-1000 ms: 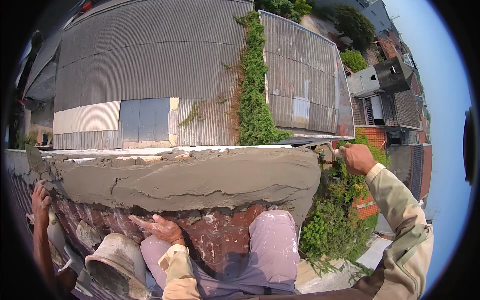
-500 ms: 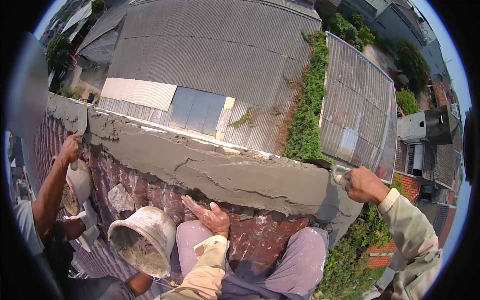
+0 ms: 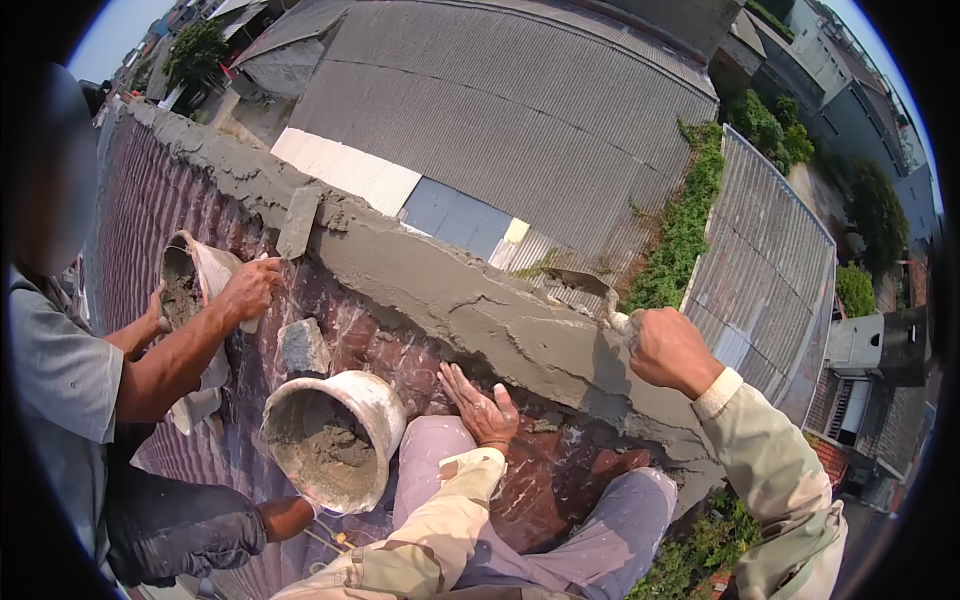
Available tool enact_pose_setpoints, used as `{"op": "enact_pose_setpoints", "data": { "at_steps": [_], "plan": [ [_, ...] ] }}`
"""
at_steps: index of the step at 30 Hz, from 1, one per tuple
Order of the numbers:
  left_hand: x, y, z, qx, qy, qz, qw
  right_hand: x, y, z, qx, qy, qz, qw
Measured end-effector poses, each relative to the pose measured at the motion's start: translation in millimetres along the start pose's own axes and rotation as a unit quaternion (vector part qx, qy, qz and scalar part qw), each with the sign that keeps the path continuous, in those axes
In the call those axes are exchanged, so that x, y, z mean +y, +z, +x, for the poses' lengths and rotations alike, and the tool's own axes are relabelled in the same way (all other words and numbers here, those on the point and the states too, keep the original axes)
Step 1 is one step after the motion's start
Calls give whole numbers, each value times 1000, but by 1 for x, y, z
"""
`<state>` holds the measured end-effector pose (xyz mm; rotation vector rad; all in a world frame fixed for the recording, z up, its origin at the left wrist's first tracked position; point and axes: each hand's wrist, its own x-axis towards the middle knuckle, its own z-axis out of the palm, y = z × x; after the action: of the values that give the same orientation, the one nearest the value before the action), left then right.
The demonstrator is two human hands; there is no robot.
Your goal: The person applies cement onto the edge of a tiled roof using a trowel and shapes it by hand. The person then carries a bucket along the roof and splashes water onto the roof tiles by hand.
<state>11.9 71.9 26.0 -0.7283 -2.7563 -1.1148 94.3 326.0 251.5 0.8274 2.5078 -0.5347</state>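
Note:
My right hand point(image 3: 668, 350) is closed round the handle of a trowel point(image 3: 580, 290), whose blade lies over the top edge of the wall. Wet grey mortar point(image 3: 470, 310) coats the wall top in a long, uneven band with cracks. My left hand point(image 3: 480, 405) rests palm down with its fingers spread, at the lower edge of the mortar by my knee, holding nothing. A bucket point(image 3: 390, 400) with mortar inside stands tilted to the left of my left hand.
At the left a co-worker point(image 3: 70, 360) holds another trowel point(image 3: 298, 222) against the mortar and a second bucket point(image 3: 215, 265). A broken lump point(image 3: 303, 346) lies on the red tiles point(image 3: 375, 352). Beyond the wall, corrugated roofs point(image 3: 520, 110) lie far below.
The view has swung left, showing more of the co-worker and both buckets. My right hand and its trowel have moved left along the wall top. My left hand stays by my knee.

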Motion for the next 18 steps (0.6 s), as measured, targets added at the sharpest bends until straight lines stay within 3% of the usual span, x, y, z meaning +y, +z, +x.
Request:
{"op": "enact_pose_setpoints", "data": {
  "at_steps": [2, 7, 8, 11, 12, 15, 18],
  "plan": [
    [-2, -2, 0, 3, 1, -7, 1000, -21, -3, -19, 100, -15, 39, 994],
    [6, -21, -1, -33, -65, -60, 995, -79, -7, -85, 169, -72, 168, 969],
    [13, -36, -2, -53, -75, -69, 993, -85, -2, -92, 201, -99, 201, 953],
    [17, -102, -11, -203, 9, -105, 974, -100, 7, -109, 157, -99, 247, 951],
    [22, -134, -12, -231, -4, -137, 963, -101, 15, -109, 167, -115, 244, 948],
    [18, -232, -10, -208, 64, -208, 953, -128, 15, -115, 151, -165, 221, 949],
    [-8, -305, -17, -89, 110, -120, 983, -152, 17, -119, 104, -202, 209, 951]
  ]
}}
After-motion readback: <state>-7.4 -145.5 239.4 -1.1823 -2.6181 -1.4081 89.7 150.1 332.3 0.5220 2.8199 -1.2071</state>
